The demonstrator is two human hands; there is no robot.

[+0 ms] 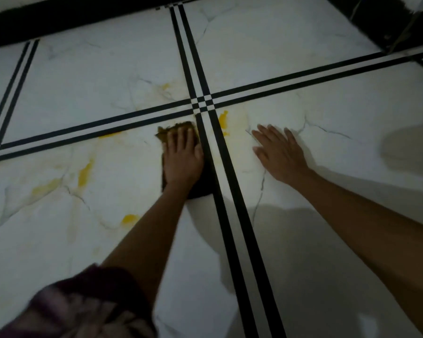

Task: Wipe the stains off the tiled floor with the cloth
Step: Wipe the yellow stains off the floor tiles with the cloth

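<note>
While under the left hand (183, 156), cloth (173, 129) near yellow stain (222, 119).

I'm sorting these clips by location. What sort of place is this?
Probably an indoor room, perhaps a home: glossy white marble-look tiled floor with black striped borders, a dark skirting band along the far edge, and yellow stains near the cloth under the left hand.

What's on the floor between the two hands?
In the head view, two black stripes run between the left hand on the cloth and the right hand; a yellow stain lies there too.
</note>
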